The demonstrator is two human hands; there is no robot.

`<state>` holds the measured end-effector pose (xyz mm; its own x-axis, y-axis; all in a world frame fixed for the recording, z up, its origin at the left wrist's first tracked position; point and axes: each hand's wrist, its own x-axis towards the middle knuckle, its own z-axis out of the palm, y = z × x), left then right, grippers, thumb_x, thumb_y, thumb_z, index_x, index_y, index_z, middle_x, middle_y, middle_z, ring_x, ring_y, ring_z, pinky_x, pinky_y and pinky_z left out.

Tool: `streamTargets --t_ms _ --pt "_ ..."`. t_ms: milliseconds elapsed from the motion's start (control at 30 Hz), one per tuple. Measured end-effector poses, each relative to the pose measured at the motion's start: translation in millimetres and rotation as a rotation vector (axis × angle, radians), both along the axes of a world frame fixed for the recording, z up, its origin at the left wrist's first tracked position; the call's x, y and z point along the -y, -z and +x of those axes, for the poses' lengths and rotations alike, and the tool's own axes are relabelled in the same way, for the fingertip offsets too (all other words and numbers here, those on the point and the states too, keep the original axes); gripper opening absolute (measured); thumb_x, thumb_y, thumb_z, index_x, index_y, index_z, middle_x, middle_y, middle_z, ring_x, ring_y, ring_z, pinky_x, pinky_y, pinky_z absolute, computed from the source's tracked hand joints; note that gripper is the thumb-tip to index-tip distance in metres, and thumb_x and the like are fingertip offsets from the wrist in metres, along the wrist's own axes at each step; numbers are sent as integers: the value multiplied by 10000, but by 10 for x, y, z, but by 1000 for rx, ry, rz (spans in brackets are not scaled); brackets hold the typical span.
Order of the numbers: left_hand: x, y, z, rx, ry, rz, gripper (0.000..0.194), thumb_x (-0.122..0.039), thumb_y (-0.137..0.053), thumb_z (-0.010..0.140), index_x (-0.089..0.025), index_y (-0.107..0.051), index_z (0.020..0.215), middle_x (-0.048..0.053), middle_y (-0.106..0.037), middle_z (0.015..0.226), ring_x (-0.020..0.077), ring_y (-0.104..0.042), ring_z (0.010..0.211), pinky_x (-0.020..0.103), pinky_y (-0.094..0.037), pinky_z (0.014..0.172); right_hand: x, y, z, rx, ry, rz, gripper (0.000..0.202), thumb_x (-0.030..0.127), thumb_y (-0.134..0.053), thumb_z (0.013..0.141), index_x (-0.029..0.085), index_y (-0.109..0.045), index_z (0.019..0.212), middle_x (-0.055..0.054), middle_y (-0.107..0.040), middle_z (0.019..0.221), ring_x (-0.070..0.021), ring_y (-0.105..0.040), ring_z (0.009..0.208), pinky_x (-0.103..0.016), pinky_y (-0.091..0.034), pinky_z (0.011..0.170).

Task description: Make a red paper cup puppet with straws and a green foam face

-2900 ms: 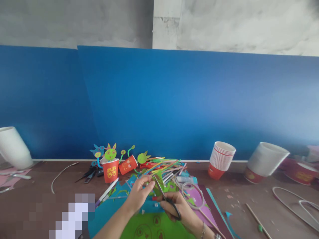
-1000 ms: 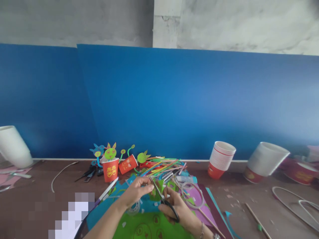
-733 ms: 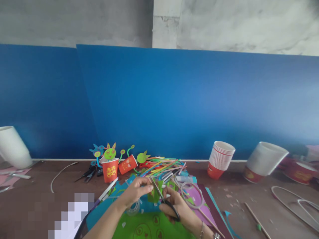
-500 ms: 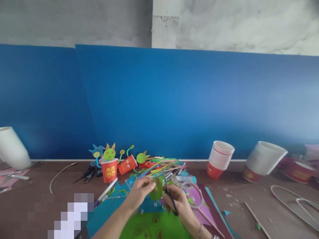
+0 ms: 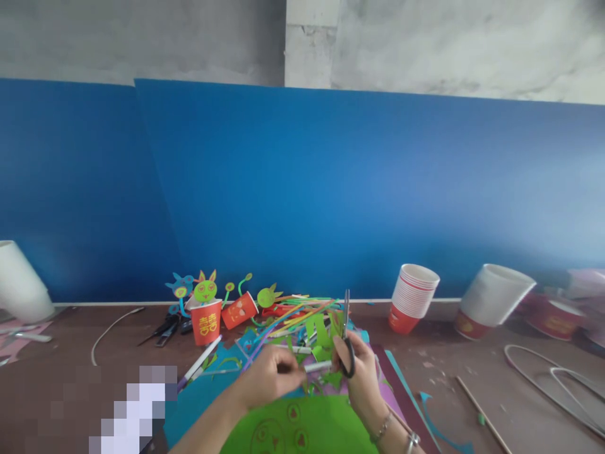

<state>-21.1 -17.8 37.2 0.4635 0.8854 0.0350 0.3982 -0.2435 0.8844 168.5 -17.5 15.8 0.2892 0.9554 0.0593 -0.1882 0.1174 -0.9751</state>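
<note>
My right hand [image 5: 360,366] grips black-handled scissors [image 5: 348,353], their blades pointing up. A small green paper piece with drawn lines [image 5: 337,323] shows beside the blades, at my right fingertips; I cannot tell if it is pinched there. My left hand [image 5: 273,378] has its fingers drawn together, slightly blurred, over the pile; whatever is in them is hidden. Below both hands lies a green paper sheet [image 5: 326,422] with a drawn face and hearts in circles. Green paper scraps [image 5: 317,331] and a white marker [image 5: 317,366] lie just beyond the hands.
Colourful straws [image 5: 302,315] lie behind the scraps. A red cup [image 5: 207,323] with paper animal figures stands at left, beside a tipped red cup [image 5: 240,310]. Stacked paper cups [image 5: 414,296] lean at right, near a wooden stick [image 5: 482,413] and a looped cable [image 5: 534,384].
My hands have moved apart. The right hand went up and right with the scissors; the left hand came down and off the green paper piece.
</note>
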Motion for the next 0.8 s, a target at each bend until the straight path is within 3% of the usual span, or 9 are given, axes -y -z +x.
streamTargets --t_ms 100,233,300,433,500,567,600,700,800 --pt "42 74 0 -175 163 -185 156 -284 -639 666 -194 -687 548 -28 -517 462 113 -408 444 230 -256 438 -8 6 -6 -5 -128 -23 364 430 -797 561 190 -528 611 72 -487 398 -77 -420 335 -182 -330 334" --pt "51 218 3 -201 106 -307 95 -243 -657 612 -226 -748 638 -5 -640 520 147 -495 441 232 -309 432 -14 17 -32 12 -272 -70 372 427 -801 552 182 -533 632 69 -498 387 -65 -403 306 -168 -289 305" --pt "37 234 -15 -178 67 -325 170 -216 -678 579 -246 -767 721 9 -693 583 181 -561 471 245 -352 450 -11 11 -36 25 -303 -74 367 422 -793 562 181 -525 625 68 -501 384 -60 -398 300 -164 -282 306" --pt "50 10 -127 -173 144 -271 188 -217 -714 571 -274 -773 740 15 -705 595 200 -583 462 254 -350 437 5 -34 -14 75 -344 -87 344 408 -766 591 190 -502 629 74 -493 381 -60 -400 306 -163 -283 317" --pt "85 -183 -189 -97 312 -402 132 -306 -743 596 -258 -771 716 21 -689 568 185 -559 427 265 -385 445 16 -59 -3 126 -398 -83 315 393 -739 619 192 -496 626 79 -479 374 -58 -393 308 -163 -285 326" --pt "114 -345 -213 29 430 -529 209 -380 -753 625 -226 -767 766 30 -674 570 169 -560 451 265 -414 481 29 -69 -4 194 -474 -76 270 362 -712 638 188 -505 619 83 -463 373 -54 -377 307 -165 -283 331" --pt "120 -396 -205 97 374 -514 204 -386 -757 626 -207 -753 723 15 -634 526 142 -530 437 246 -402 480 36 -65 -10 229 -520 -73 244 342 -699 642 185 -514 615 83 -455 375 -54 -369 307 -167 -280 329" --pt "90 -421 -124 293 -59 -218 201 -368 -687 704 -177 -657 651 -18 -555 548 96 -469 498 203 -358 506 56 -24 -38 322 -636 -59 145 278 -635 659 173 -541 623 74 -458 408 -57 -359 317 -178 -269 328" --pt "30 -332 -52 215 -301 -27 123 -289 -659 710 -177 -619 745 -45 -498 592 100 -449 554 201 -329 524 83 3 -51 444 -672 -6 35 184 -578 657 156 -569 638 76 -431 442 -49 -333 367 -178 -243 366"
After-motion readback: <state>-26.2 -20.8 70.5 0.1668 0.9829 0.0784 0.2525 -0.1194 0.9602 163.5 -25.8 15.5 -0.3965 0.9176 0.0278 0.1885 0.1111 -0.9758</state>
